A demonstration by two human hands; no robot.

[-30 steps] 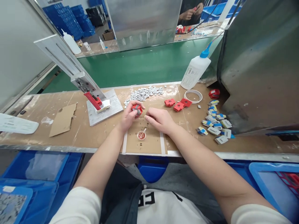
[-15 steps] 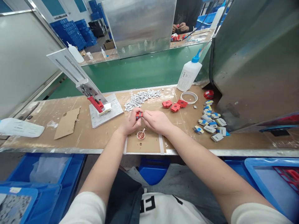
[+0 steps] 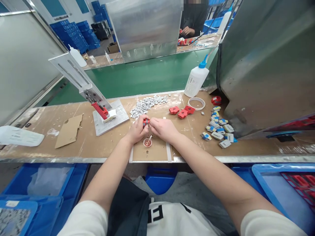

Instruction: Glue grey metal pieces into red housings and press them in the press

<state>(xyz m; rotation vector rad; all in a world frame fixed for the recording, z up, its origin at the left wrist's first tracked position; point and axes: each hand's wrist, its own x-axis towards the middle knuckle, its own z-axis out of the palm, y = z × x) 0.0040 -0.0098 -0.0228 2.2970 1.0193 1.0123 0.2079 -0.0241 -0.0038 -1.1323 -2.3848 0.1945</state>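
Note:
Over the front middle of the bench, my left hand (image 3: 137,130) is closed around a small red block with dark bands (image 3: 146,122). My right hand (image 3: 163,128) meets it from the right, fingers pinched together at the block's side; whether they grip the block or some small thing is hidden. Just below the hands sits a small round dish (image 3: 147,143) of reddish paste with a thin stick (image 3: 149,139) leaning in it. Beyond my hands lies a heap of small grey-white pieces (image 3: 145,105). Several red blocks (image 3: 182,113) rest to the right.
A metal stand with a red clamp (image 3: 99,109) is at left, near a cardboard piece (image 3: 69,131). At right are a tape roll (image 3: 196,104), a white bottle (image 3: 196,81) and several blue-yellow-white blocks (image 3: 217,135). A metal panel (image 3: 261,72) borders the right. Across, a person's hand (image 3: 188,31) shows.
The whole view has shifted slightly. My hands stay together on the red block with hardly any movement. The person across has moved their hands a little.

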